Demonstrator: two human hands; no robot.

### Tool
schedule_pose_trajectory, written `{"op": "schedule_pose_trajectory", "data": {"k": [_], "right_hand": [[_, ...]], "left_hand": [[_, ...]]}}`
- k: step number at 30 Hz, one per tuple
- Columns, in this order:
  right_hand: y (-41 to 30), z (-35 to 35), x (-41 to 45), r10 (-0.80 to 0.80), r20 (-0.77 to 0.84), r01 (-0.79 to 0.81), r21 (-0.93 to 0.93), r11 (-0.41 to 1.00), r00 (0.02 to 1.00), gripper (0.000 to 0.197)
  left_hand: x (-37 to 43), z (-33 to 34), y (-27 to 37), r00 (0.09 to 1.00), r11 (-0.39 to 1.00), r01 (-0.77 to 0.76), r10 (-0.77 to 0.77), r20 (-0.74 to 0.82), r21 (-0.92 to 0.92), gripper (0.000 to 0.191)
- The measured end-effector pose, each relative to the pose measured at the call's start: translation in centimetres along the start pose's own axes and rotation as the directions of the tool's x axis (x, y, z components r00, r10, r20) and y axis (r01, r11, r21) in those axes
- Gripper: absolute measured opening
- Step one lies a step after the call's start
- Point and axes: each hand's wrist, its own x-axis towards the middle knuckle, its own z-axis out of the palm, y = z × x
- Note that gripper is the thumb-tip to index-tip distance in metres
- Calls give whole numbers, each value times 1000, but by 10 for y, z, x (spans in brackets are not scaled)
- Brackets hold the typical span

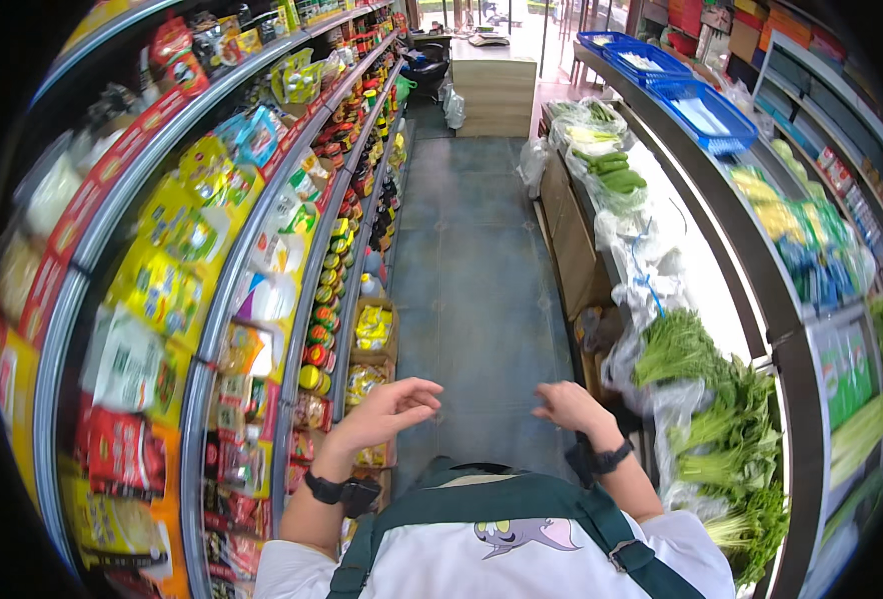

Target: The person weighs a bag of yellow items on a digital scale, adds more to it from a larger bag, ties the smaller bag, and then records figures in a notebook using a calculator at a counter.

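My left hand is raised over the aisle floor, its fingers apart and nothing in it. Nearest to it are the lower shelf's cardboard boxes of yellow packets. My right hand hangs in the air on the other side, fingers bent, holding nothing that I can see. Farther right of it lie bunches of leafy greens on a lit produce counter. Each wrist wears a black strap with a small device. A green apron covers part of my white shirt.
Shelves with jars and packaged food line the left. The produce counter on the right holds green gourds and plastic bags, with blue baskets above. A wooden counter stands beyond the tiled aisle, near glass doors.
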Motion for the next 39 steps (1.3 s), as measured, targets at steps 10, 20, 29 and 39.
{"op": "schedule_pose_trajectory", "data": {"k": [10,20,29,39], "right_hand": [[99,-107,357,-163,52,168,-133,977,985,38],[282,-201,496,365,99,-368,8,930,926,34],[430,-351,818,284,173,-255,-169,952,943,24],[441,-545,1203,-316,-164,327,43,944,935,40]], "left_hand": [[287,-219,-17,998,997,63,-62,18,-54,32],[626,-405,67,972,989,-128,109,208,80,33],[857,-559,50,1000,1000,16,-16,15,-8,32],[1082,-759,26,973,976,218,-219,-75,-24,32]]}}
